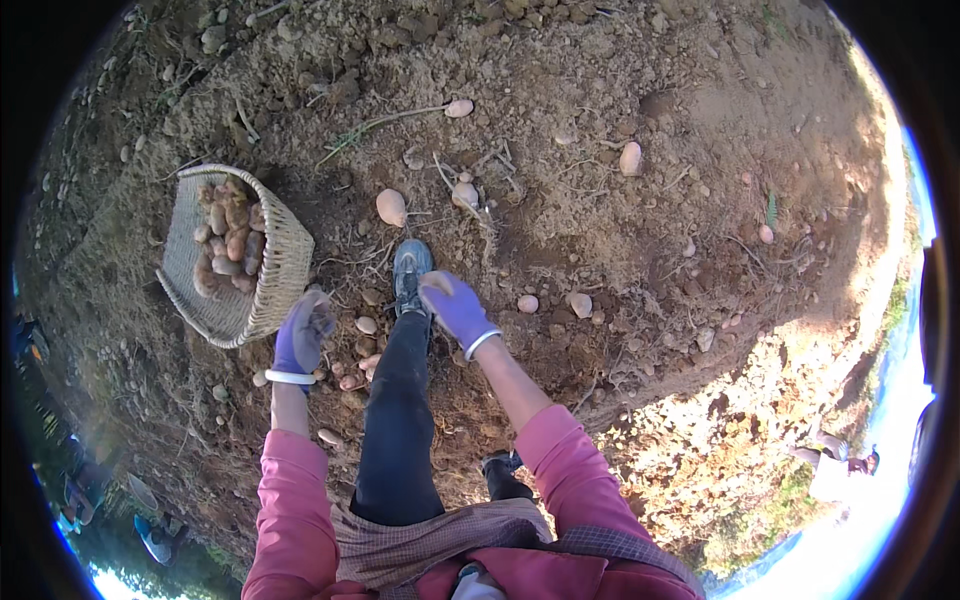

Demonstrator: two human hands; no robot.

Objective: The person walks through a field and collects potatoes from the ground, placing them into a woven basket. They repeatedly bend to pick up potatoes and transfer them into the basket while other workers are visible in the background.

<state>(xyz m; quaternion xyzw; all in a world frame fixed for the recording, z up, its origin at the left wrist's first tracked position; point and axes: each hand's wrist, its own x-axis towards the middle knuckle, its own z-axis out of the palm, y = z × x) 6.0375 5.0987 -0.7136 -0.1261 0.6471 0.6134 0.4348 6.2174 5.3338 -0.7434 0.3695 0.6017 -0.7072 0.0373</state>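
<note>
My left hand (304, 337), in a purple glove with a white cuff, is beside the right edge of a woven basket (289, 259); its fingers are blurred, and whether they hold anything cannot be told. Inside the tilted basket lie several potatoes (234, 217). Gloved the same way, my right hand (454, 304) is bent over by my shoe, its fingertips close together, and what is between them cannot be made out. A large pale potato (391, 207) lies on the soil just beyond the shoe. Smaller potatoes (349, 381) are on the ground between my left hand and my leg.
More potatoes lie scattered ahead and to the right, one (630, 159) farther off and one (459, 109) at a stem's end. My front foot (412, 266) stands on loose, rooty soil. Other people are far off at lower left (159, 540) and lower right (836, 461).
</note>
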